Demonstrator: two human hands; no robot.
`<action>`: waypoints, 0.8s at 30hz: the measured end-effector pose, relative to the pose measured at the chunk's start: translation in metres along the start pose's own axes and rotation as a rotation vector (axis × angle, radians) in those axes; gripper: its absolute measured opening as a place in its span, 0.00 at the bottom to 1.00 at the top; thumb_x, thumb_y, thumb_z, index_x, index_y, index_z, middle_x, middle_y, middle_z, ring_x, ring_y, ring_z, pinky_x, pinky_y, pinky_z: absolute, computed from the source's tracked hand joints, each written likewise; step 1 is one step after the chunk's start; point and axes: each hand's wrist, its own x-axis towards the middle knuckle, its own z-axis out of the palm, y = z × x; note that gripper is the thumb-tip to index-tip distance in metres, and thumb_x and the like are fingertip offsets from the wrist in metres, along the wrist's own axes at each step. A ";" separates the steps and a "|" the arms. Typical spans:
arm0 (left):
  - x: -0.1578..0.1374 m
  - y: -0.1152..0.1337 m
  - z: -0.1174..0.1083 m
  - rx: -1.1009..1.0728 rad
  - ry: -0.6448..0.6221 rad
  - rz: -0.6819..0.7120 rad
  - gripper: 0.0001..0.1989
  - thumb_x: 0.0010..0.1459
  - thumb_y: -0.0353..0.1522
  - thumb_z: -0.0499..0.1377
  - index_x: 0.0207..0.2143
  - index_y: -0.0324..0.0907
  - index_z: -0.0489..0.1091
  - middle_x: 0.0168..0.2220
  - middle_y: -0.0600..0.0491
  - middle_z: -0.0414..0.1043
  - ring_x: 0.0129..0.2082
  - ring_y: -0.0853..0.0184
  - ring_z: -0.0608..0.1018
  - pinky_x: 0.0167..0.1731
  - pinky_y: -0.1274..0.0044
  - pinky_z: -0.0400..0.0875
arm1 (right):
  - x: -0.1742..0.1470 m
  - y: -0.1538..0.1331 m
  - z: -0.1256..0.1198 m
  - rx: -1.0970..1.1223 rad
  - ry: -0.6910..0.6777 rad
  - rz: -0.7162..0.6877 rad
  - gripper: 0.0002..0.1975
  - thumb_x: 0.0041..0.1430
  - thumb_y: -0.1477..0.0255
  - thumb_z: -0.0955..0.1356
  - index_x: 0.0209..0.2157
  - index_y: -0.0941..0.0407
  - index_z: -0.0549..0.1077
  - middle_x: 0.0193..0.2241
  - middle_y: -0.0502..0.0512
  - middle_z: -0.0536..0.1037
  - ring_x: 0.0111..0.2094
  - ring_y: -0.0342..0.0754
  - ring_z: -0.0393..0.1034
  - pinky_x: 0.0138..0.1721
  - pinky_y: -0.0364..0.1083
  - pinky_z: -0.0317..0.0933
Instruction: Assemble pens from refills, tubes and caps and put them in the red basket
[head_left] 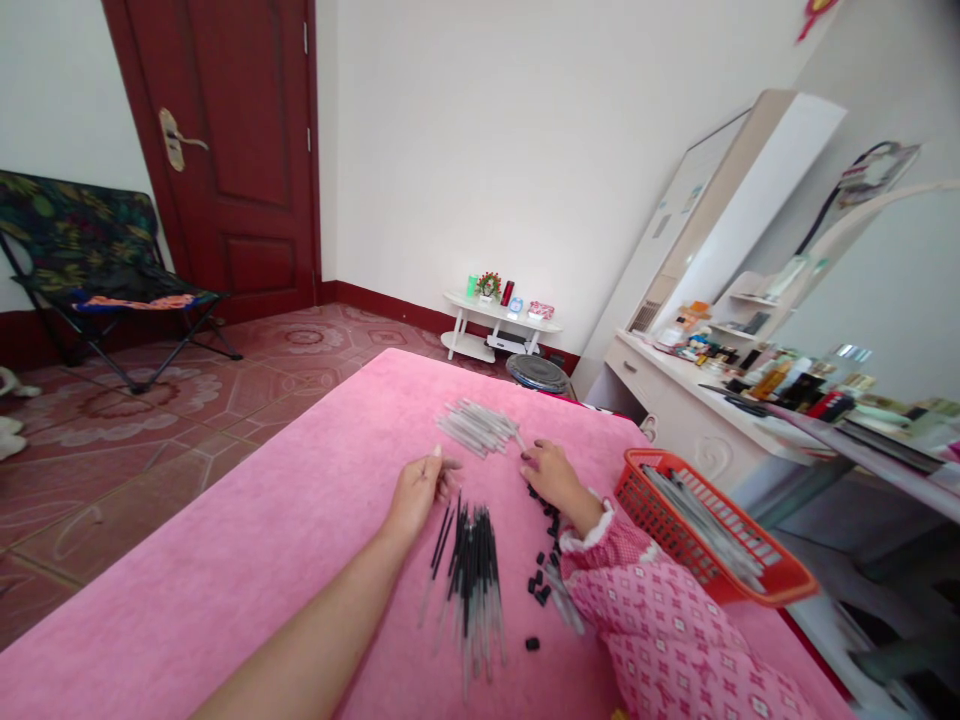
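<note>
My left hand (417, 492) hovers over the pink cloth, thumb up and fingers loosely apart, with nothing visible in it. Just below its fingers lies a bundle of thin rods (474, 560), black at the far end and clear grey at the near end. My right hand (556, 474) reaches down with parted fingers beside a pile of pale translucent tubes (477, 427). One tube's end lies close to its fingertips; whether they touch it I cannot tell. Small black caps (541, 594) are scattered under and below this hand. More clear pieces (564, 600) lie by the right sleeve.
An orange-red plastic basket (667, 520) with grey tubes stands at the table's right edge. Beyond it is a white dressing table (675, 400) crowded with bottles. A low white stand (480, 312), a folding chair (90, 240) and a red door (240, 150) are farther back.
</note>
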 end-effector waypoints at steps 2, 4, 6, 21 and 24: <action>0.000 0.000 0.000 0.007 0.002 -0.007 0.28 0.53 0.51 0.51 0.30 0.34 0.74 0.18 0.53 0.67 0.16 0.72 0.67 0.17 0.79 0.59 | 0.001 0.000 0.002 0.026 -0.001 0.004 0.14 0.53 0.71 0.64 0.40 0.58 0.76 0.45 0.60 0.72 0.45 0.50 0.65 0.46 0.43 0.55; 0.000 0.000 0.000 0.013 0.000 -0.008 0.28 0.53 0.51 0.51 0.30 0.34 0.74 0.18 0.53 0.67 0.16 0.72 0.67 0.17 0.79 0.59 | 0.002 0.000 0.003 0.050 0.009 0.014 0.12 0.53 0.72 0.64 0.37 0.58 0.76 0.41 0.59 0.75 0.43 0.48 0.67 0.45 0.43 0.55; 0.000 0.000 -0.001 0.018 -0.005 0.001 0.27 0.53 0.50 0.51 0.30 0.33 0.74 0.19 0.53 0.67 0.17 0.72 0.67 0.17 0.79 0.59 | 0.002 0.000 0.004 0.070 0.031 0.036 0.10 0.53 0.73 0.64 0.33 0.58 0.76 0.38 0.59 0.76 0.42 0.48 0.67 0.44 0.42 0.56; -0.002 0.009 0.001 -0.120 0.001 0.016 0.21 0.49 0.42 0.61 0.39 0.35 0.71 0.20 0.56 0.67 0.17 0.75 0.66 0.17 0.82 0.59 | -0.057 -0.091 -0.022 0.656 0.073 -0.348 0.08 0.53 0.77 0.65 0.30 0.56 0.77 0.37 0.55 0.76 0.40 0.46 0.69 0.44 0.45 0.61; 0.000 0.008 -0.002 -0.266 0.089 0.020 0.17 0.48 0.41 0.62 0.30 0.34 0.70 0.19 0.57 0.66 0.15 0.77 0.64 0.16 0.84 0.57 | -0.071 -0.107 -0.018 0.593 0.076 -0.332 0.06 0.50 0.80 0.67 0.28 0.57 0.75 0.38 0.54 0.73 0.39 0.45 0.68 0.42 0.44 0.60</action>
